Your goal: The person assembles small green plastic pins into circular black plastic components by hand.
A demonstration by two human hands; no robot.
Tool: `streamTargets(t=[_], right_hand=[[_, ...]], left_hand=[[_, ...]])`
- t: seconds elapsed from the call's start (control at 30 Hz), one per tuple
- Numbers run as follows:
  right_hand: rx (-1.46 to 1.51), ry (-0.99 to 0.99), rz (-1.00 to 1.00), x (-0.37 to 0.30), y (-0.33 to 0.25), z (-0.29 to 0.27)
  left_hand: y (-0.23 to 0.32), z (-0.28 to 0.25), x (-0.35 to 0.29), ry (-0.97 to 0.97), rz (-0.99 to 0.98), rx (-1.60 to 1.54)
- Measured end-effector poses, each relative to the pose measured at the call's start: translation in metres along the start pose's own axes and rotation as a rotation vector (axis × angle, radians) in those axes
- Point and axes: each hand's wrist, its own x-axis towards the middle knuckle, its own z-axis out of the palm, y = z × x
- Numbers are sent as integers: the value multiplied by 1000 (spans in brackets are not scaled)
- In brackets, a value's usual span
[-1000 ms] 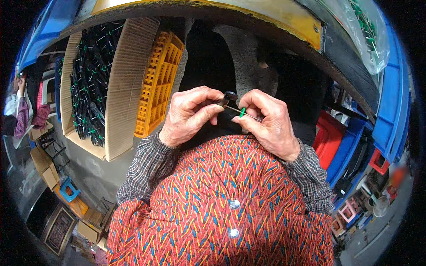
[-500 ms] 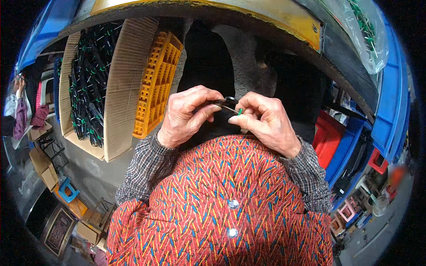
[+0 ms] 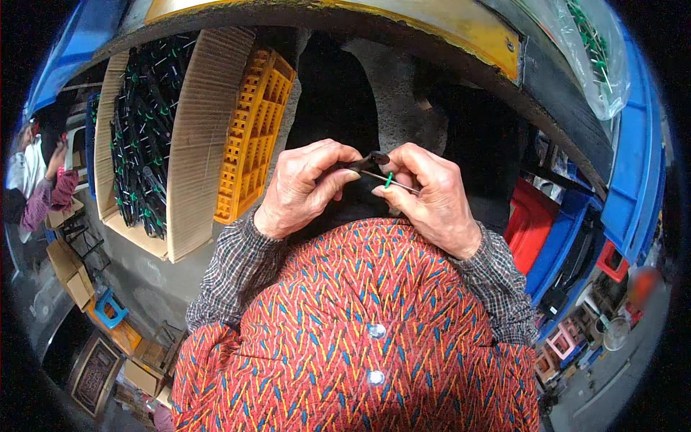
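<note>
A thin metal rod (image 3: 373, 175) spans the gap between the two hands, held in the air in front of the person's belly. The left hand (image 3: 301, 186) pinches its left end, together with a small black piece (image 3: 376, 158), between thumb and fingers; the right hand (image 3: 437, 193) grips the rod's other part, thumb beneath a green collar (image 3: 389, 179). The collar sits around the rod, just beside the right fingertips. The rod's long axis runs crosswise, slanting from the black piece down toward the right hand and the person's body.

Close below the hands is the upper edge of a red patterned smock (image 3: 374, 281) with two round snaps. Away from the body, a gap separates the hands from the curved edge of a surface (image 3: 432, 37), leaving room to move forward. On the left, one orange plastic crate (image 3: 253, 137) stands near the left hand, which limits room on that side; beyond it is one cardboard box (image 3: 205, 137), filled with black pieces (image 3: 147, 137) bearing green collars, too tangled to count. On the right, well apart from the right hand, are one red bin (image 3: 531, 210), a blue tray (image 3: 635, 158) and one clear bag (image 3: 610, 104) of green-collared rods. At the far left a co-worker (image 3: 42, 189) raises a hand.
</note>
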Motion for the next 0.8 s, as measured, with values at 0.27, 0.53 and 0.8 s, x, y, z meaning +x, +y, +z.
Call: streamTargets(t=[0.27,0.53,0.8], right_hand=[[448,-334,447,2,1,-8],[464,-310,467,1,5,-4],[95,-34,29,0,5,6]], left_hand=[[2,-1,-1,8,-35,-72],[1,0,-1,33,-6,-80],[1,-2,0,38,2,-57]])
